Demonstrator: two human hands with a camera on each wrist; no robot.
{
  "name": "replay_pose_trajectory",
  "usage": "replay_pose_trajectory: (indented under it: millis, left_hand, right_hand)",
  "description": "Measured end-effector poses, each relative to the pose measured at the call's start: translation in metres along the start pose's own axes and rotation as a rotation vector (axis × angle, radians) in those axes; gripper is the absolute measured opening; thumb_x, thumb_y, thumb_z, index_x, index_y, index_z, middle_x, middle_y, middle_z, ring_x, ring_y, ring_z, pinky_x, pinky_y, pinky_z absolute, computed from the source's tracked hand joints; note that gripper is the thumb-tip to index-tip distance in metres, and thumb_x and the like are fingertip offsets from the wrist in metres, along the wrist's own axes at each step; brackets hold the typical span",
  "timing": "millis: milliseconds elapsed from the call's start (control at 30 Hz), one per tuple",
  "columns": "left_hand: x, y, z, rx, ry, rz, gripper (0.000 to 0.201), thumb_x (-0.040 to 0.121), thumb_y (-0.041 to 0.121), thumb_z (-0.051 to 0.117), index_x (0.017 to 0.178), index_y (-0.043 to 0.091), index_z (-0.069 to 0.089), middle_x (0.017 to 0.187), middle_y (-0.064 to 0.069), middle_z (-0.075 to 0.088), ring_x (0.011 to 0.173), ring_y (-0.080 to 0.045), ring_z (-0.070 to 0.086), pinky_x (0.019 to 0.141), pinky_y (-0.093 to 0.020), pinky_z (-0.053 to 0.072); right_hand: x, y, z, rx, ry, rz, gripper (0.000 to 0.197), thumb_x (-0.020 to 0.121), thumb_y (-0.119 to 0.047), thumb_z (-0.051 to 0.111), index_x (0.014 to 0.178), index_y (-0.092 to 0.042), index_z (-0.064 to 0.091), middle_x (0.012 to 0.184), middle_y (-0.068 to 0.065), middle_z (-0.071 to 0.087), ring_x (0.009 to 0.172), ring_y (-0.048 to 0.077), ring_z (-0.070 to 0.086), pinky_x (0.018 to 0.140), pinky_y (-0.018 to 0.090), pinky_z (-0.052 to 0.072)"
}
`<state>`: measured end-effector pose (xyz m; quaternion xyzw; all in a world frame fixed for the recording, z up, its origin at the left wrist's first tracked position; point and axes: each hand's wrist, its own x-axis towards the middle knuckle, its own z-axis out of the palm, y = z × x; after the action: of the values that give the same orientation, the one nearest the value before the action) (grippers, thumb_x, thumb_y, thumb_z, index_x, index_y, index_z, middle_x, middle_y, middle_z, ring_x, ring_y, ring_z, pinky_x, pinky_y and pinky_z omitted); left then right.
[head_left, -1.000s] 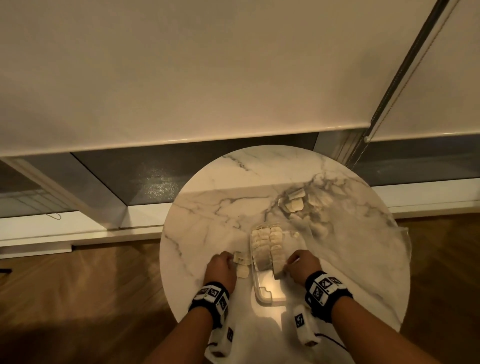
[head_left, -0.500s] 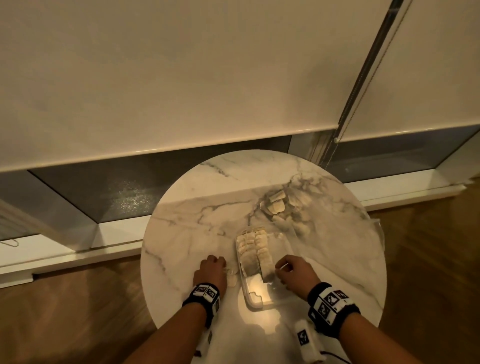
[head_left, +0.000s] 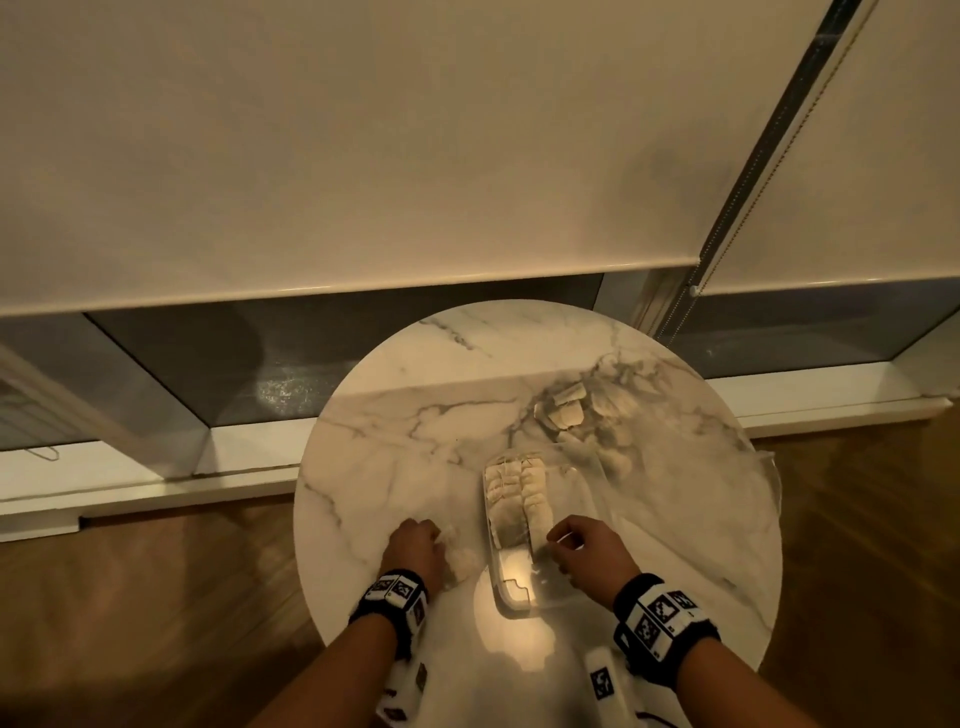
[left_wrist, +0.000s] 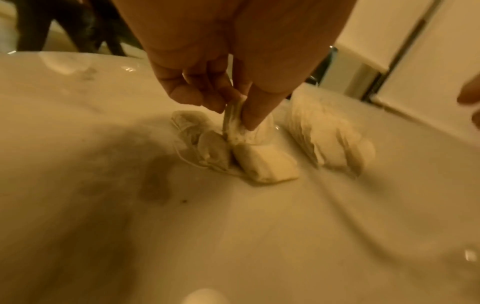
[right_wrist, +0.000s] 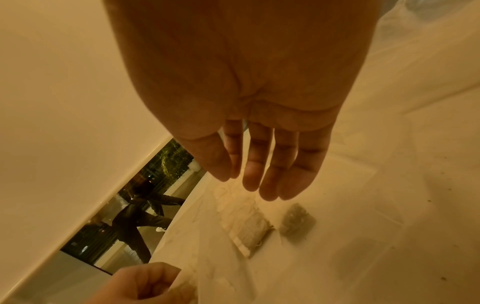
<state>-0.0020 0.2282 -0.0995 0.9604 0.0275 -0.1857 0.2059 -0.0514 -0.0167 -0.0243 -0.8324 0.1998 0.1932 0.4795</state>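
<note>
A clear plastic container (head_left: 511, 605) on the round marble table (head_left: 415, 415) holds two rows of tea bags (head_left: 517, 493). Left of it lies a small pile of loose tea bags (left_wrist: 262, 164). My left hand (left_wrist: 233, 107) pinches one tea bag (left_wrist: 235, 125) of that pile between thumb and fingers, just above the tabletop. The same hand (head_left: 421, 540) appears in the head view beside the container. My right hand (head_left: 566, 540) hovers over the near end of the rows. Its fingers (right_wrist: 259, 174) hang relaxed and hold nothing.
More loose tea bags (head_left: 569, 410) lie in a heap at the back of the table. A clear plastic piece (head_left: 771, 467) juts over the right table edge. Roller blinds and a window sill stand behind; wooden floor surrounds the table.
The head view has swung and the table sits further right in it. My left hand has closed in over the small pile. My right hand stays by the near end of the rows.
</note>
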Motion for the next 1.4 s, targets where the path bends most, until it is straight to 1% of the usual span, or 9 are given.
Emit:
replay_pose_trajectory:
  millis: [100, 233, 400, 600, 767, 933, 1033, 1200, 1400]
  left_hand:
    - [-0.008, 0.001, -0.009, -0.325, 0.073, -0.102, 0.018, 0.090, 0.037, 0.062, 0.090, 0.020, 0.068, 0.090, 0.001, 0.062, 0.084, -0.018, 0.064, 0.074, -0.027, 0.052]
    - [-0.031, 0.022, -0.028, -0.743, 0.156, -0.127, 0.010, 0.087, 0.032, 0.069, 0.084, 0.023, 0.069, 0.088, 0.004, 0.068, 0.080, -0.012, 0.064, 0.072, -0.027, 0.052]
    - [-0.058, 0.065, -0.045, -1.142, -0.021, -0.072, 0.007, 0.089, 0.018, 0.069, 0.092, 0.012, 0.069, 0.083, -0.005, 0.073, 0.067, -0.020, 0.068, 0.061, -0.033, 0.053]
    - [-0.067, 0.099, -0.042, -1.101, -0.050, 0.050, 0.009, 0.087, 0.016, 0.072, 0.095, 0.012, 0.070, 0.087, -0.008, 0.072, 0.069, -0.018, 0.068, 0.062, -0.025, 0.053]
    - [-0.063, 0.111, -0.033, -0.976, 0.027, 0.009, 0.013, 0.083, 0.027, 0.075, 0.094, 0.021, 0.070, 0.090, 0.001, 0.073, 0.077, -0.014, 0.070, 0.062, -0.023, 0.053]
    - [-0.056, 0.097, -0.011, -0.606, 0.194, -0.102, 0.025, 0.081, 0.028, 0.075, 0.102, 0.032, 0.062, 0.108, 0.009, 0.060, 0.091, -0.011, 0.060, 0.083, -0.027, 0.053]
    - [-0.057, 0.090, 0.001, -0.513, 0.190, -0.174, 0.048, 0.080, 0.023, 0.073, 0.123, 0.030, 0.052, 0.119, 0.003, 0.047, 0.101, -0.016, 0.055, 0.093, -0.032, 0.050]
    - [-0.063, 0.087, 0.014, -0.524, 0.125, -0.249, 0.064, 0.079, 0.011, 0.069, 0.135, 0.025, 0.041, 0.126, -0.003, 0.045, 0.115, -0.020, 0.050, 0.102, -0.033, 0.044]
    - [-0.063, 0.087, 0.016, -0.553, 0.095, -0.309, 0.062, 0.080, 0.010, 0.069, 0.135, 0.022, 0.041, 0.125, -0.006, 0.048, 0.110, -0.020, 0.052, 0.099, -0.028, 0.045]
  right_hand:
    - [0.003, -0.004, 0.000, -0.017, -0.006, -0.018, 0.006, 0.088, -0.018, 0.064, 0.088, -0.024, 0.068, 0.076, -0.004, 0.070, 0.064, 0.006, 0.067, 0.058, 0.021, 0.053]
    - [0.004, -0.016, 0.000, 0.006, -0.027, -0.122, 0.001, 0.087, -0.025, 0.068, 0.086, -0.026, 0.069, 0.083, -0.002, 0.070, 0.071, 0.012, 0.068, 0.066, 0.030, 0.059]
    - [-0.001, -0.038, 0.000, 0.189, -0.124, -0.219, 0.010, 0.088, -0.029, 0.071, 0.097, -0.024, 0.072, 0.092, 0.004, 0.069, 0.075, 0.021, 0.067, 0.064, 0.030, 0.059]
    - [0.000, -0.047, -0.014, 0.226, -0.185, -0.297, 0.007, 0.090, -0.015, 0.070, 0.083, -0.018, 0.068, 0.075, -0.002, 0.067, 0.068, 0.016, 0.063, 0.064, 0.034, 0.055]
    - [0.008, -0.037, -0.032, 0.282, -0.191, -0.265, 0.008, 0.090, -0.012, 0.069, 0.082, -0.012, 0.068, 0.079, 0.012, 0.070, 0.072, 0.016, 0.065, 0.065, 0.028, 0.055]
    - [0.030, -0.009, -0.046, 0.254, -0.137, -0.167, 0.008, 0.090, -0.012, 0.068, 0.083, -0.010, 0.068, 0.084, 0.019, 0.071, 0.074, 0.023, 0.068, 0.073, 0.041, 0.061]
    - [0.045, 0.011, -0.046, 0.132, -0.115, -0.077, 0.007, 0.090, -0.017, 0.068, 0.084, -0.014, 0.068, 0.077, 0.014, 0.071, 0.068, 0.025, 0.069, 0.072, 0.046, 0.061]
    - [0.058, 0.020, -0.033, -0.140, -0.277, 0.013, 0.004, 0.090, -0.019, 0.069, 0.093, -0.017, 0.067, 0.078, 0.009, 0.072, 0.063, 0.019, 0.068, 0.060, 0.031, 0.060]
    - [0.073, 0.015, -0.015, -0.372, -0.273, 0.043, 0.006, 0.083, -0.026, 0.076, 0.084, -0.025, 0.070, 0.092, 0.001, 0.070, 0.087, 0.018, 0.069, 0.081, 0.031, 0.059]
